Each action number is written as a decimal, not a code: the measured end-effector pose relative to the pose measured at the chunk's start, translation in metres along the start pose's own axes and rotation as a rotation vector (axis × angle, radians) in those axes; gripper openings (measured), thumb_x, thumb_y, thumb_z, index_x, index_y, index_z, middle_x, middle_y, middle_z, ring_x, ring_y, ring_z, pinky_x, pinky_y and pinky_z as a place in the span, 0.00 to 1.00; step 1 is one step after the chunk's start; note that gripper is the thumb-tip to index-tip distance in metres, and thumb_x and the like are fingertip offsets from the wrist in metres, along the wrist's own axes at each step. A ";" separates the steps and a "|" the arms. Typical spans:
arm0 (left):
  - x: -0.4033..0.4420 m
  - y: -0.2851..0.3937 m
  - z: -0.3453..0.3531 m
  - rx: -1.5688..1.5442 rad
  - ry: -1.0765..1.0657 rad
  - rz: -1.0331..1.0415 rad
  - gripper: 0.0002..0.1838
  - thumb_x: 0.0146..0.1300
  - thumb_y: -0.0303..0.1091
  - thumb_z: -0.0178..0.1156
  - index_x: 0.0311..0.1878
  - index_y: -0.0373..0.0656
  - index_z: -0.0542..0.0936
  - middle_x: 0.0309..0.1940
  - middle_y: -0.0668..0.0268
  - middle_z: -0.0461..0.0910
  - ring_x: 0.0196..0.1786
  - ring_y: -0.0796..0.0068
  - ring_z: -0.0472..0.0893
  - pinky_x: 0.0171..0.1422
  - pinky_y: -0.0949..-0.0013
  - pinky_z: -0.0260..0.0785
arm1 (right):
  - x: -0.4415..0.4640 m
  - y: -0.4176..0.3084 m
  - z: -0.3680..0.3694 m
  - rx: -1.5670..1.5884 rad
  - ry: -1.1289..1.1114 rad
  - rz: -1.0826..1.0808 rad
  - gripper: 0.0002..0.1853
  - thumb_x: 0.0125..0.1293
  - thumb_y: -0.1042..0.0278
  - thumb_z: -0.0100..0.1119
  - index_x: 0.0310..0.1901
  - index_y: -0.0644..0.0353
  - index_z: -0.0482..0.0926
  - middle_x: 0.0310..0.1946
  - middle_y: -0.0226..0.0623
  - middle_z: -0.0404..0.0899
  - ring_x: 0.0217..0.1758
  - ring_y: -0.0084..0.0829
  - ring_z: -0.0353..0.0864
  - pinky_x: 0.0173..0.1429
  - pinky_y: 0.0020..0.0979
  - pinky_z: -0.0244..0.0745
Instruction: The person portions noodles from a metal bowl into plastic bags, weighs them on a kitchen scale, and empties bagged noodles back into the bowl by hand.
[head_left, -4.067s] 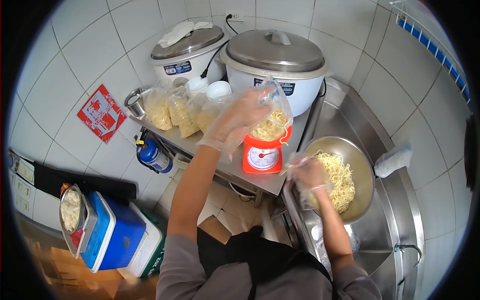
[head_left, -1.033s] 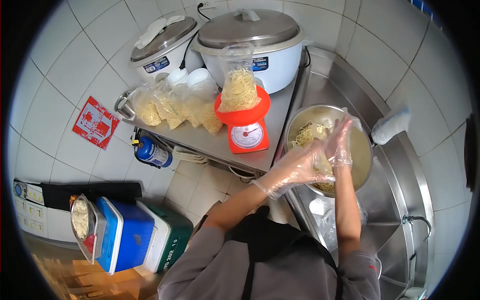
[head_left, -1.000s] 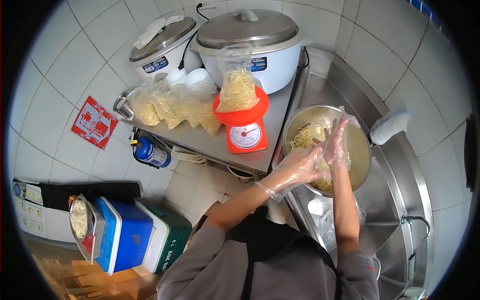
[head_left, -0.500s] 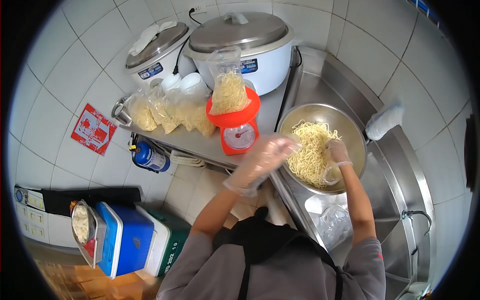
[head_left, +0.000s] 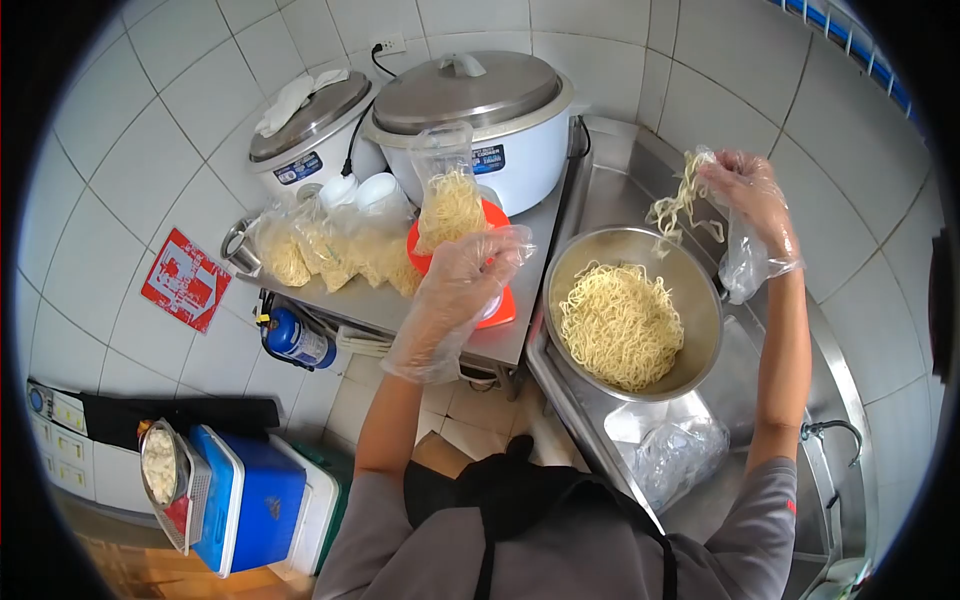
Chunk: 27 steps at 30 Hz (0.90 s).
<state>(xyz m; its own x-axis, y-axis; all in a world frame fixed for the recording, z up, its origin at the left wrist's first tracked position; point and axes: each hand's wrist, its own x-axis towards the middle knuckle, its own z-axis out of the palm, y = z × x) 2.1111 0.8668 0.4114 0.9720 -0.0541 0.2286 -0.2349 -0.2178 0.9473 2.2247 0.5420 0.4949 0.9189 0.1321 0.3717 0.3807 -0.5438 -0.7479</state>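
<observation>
My right hand (head_left: 750,200), in a clear plastic glove, pinches a small bunch of noodles (head_left: 682,205) above the far right rim of the steel bowl (head_left: 712,300). A large heap of noodles (head_left: 625,325) lies in that bowl. My left hand (head_left: 460,285), also gloved, is over the front of the red scale (head_left: 497,312) and hides its dial; its fingers are bent, and whether they pinch anything is unclear. An open-topped plastic bag of noodles (head_left: 450,210) stands in the scale's red pan, behind my left hand.
Several filled bags (head_left: 335,245) and white bowls (head_left: 380,192) stand left of the scale. Behind are two rice cookers (head_left: 480,135). Crumpled clear plastic (head_left: 680,455) lies at the sink (head_left: 745,400). A blue cooler (head_left: 255,500) and a fire extinguisher (head_left: 300,338) are at lower left.
My right hand has risen out of the bowl with noodles. My left hand has moved left from beside the bowl to the scale. Earlier both hands were together over the bowl.
</observation>
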 end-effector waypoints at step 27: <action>0.147 -0.010 -0.140 0.956 0.178 -0.068 0.13 0.49 0.39 0.56 0.32 0.40 0.82 0.33 0.55 0.81 0.37 0.59 0.79 0.42 0.61 0.71 | 0.149 -0.184 0.146 0.190 -0.111 -0.330 0.16 0.58 0.56 0.56 0.28 0.62 0.80 0.26 0.34 0.80 0.28 0.26 0.77 0.38 0.30 0.72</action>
<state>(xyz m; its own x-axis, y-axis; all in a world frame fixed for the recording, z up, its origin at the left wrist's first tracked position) 2.2569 0.9969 0.4672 0.9510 0.1186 0.2854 -0.0041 -0.9184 0.3956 2.3066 0.7832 0.6077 0.7459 0.3682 0.5550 0.6599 -0.2959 -0.6906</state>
